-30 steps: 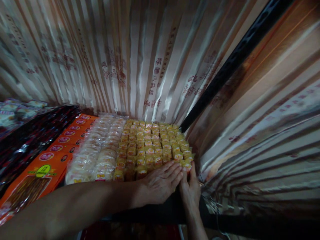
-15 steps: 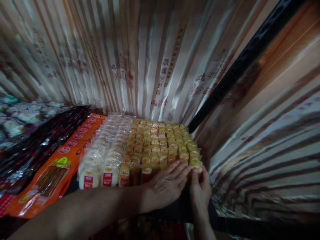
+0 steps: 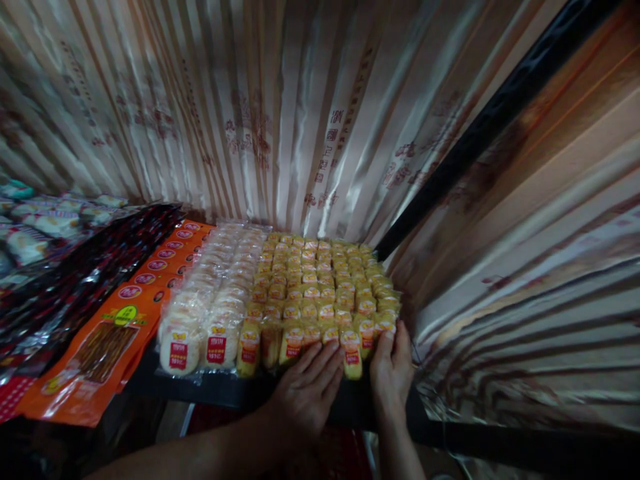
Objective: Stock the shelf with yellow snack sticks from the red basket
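Rows of yellow-wrapped snack packets [image 3: 301, 291] stand packed together on a dark shelf [image 3: 220, 393]. My left hand [image 3: 309, 387] lies with straight fingers against the front of these packets, near the middle of the front row. At the right front corner, my right hand [image 3: 393, 373] has its fingers stretched along the side of the end packets and its thumb at their front. Neither hand is wrapped round a packet. Left of the yellow block are two rows of clear-wrapped white round crackers [image 3: 216, 341] with red labels.
Orange snack bags [image 3: 114, 327] lie left of the crackers, beside dark shiny packets [image 3: 85, 273] and white packets [image 3: 53, 220]. A black post [image 3: 480, 133] slants up at the right. A pleated printed curtain [image 3: 300, 100] hangs behind the shelf.
My left hand has moved left and slightly down along the front row, uncovering several yellow packets. My right hand stays at the right corner, shifted slightly left. The view has shifted a little.
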The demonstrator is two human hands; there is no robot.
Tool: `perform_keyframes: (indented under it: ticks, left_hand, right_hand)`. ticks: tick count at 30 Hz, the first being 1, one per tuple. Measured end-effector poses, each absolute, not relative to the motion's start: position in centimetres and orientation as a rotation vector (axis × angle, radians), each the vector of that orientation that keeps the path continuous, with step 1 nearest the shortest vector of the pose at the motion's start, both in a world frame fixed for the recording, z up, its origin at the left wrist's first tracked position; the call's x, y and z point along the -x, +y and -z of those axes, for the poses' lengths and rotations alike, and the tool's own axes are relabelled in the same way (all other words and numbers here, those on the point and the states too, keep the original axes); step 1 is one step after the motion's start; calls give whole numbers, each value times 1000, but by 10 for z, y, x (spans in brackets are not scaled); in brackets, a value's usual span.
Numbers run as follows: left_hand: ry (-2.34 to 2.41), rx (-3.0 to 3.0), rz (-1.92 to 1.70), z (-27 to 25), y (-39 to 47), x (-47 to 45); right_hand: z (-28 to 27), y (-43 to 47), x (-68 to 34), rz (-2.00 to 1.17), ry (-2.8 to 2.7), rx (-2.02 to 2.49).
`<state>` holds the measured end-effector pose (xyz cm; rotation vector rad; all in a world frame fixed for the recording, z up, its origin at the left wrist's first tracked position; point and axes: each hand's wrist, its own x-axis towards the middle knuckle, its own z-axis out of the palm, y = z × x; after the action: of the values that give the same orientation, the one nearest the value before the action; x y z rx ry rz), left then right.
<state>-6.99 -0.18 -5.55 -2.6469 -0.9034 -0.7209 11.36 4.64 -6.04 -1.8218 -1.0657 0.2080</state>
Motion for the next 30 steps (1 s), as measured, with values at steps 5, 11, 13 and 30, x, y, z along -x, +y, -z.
perform_keyframes:
  ticks: [5, 11, 13, 30]
  left_hand:
    - [-767, 2691, 733, 56, -2, 59]
    - [-756, 2668, 689, 66, 11, 43]
    - [-776, 2646, 673, 63, 17, 43]
    - [-733, 2588, 967, 56, 13, 61]
  right_hand:
    - [60, 42, -112, -201, -928, 1788]
    - [68, 43, -117, -205, -904, 1733]
    - [69, 44, -119, -203, -928, 1730]
    - [61, 41, -117, -115, -968, 1747]
